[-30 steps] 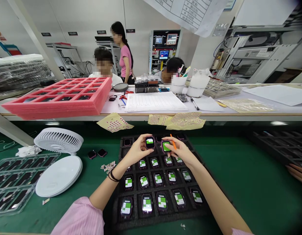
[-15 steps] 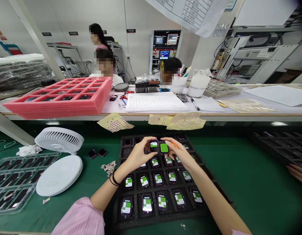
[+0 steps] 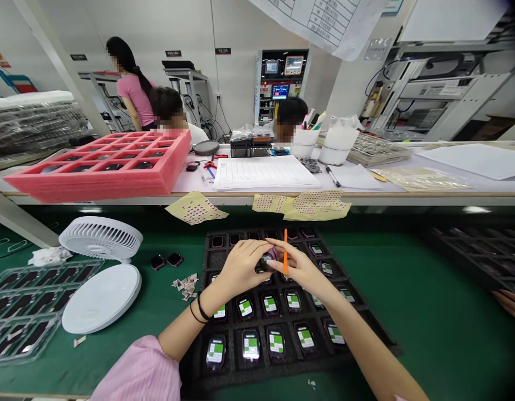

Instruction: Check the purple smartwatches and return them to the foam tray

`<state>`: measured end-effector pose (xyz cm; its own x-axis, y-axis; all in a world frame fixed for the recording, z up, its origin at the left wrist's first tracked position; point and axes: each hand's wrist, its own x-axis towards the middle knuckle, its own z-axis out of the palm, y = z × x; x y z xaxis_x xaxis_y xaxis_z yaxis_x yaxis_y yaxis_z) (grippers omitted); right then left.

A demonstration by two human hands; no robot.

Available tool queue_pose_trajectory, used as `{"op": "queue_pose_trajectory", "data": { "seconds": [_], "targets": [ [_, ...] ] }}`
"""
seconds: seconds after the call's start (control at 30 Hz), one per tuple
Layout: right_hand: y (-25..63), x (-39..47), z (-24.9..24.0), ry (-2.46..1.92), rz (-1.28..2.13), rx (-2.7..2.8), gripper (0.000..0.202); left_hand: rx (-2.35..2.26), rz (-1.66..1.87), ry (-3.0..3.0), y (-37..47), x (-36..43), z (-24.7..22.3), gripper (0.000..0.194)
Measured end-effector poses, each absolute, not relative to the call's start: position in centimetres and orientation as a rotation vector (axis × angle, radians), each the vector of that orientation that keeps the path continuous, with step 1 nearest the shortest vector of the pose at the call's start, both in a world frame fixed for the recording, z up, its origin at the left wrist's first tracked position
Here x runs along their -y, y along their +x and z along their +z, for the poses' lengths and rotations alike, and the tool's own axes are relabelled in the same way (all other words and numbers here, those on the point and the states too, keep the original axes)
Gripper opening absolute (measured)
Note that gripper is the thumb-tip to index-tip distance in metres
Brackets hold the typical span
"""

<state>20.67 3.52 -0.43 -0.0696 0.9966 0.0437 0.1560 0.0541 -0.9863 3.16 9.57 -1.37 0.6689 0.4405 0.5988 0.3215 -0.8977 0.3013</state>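
Over the upper part of a black foam tray (image 3: 236, 379), my left hand (image 3: 244, 263) and my right hand (image 3: 297, 266) meet around a purple-rimmed watch (image 3: 271, 256). Fingers of both hands cover most of it. An orange stick (image 3: 285, 253) stands upright between the fingers of my right hand. Rows of watches fill much of the tray beneath, many with green and white screens, such as the watch (image 3: 251, 346) in the front row.
A white fan (image 3: 101, 298), two dark watches (image 3: 166, 260), small paper pieces (image 3: 186, 287) and a clear tray (image 3: 44, 303) lie left. Above is a shelf with a pink foam tray (image 3: 157, 178). Another person's hand (image 3: 510, 303) is at the far right, beside a black tray.
My hands have closed in around one watch; the two lit screens held side by side no longer show. The orange stick has turned upright. A standing person in the background has moved left.
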Motion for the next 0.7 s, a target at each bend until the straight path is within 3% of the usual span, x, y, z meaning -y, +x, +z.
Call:
{"op": "queue_pose_trajectory", "data": {
  "seconds": [0.23,0.7],
  "targets": [
    [21.7,-4.0,0.0,-0.975,1.518,1.31,0.041,-0.405,1.226,2.586,2.8,-9.5,-0.7,0.053],
    [20.7,-3.3,0.3,-0.904,1.528,1.247,0.05,-0.338,1.182,2.542,2.9,-9.3,-0.7,0.052]
  ]
}}
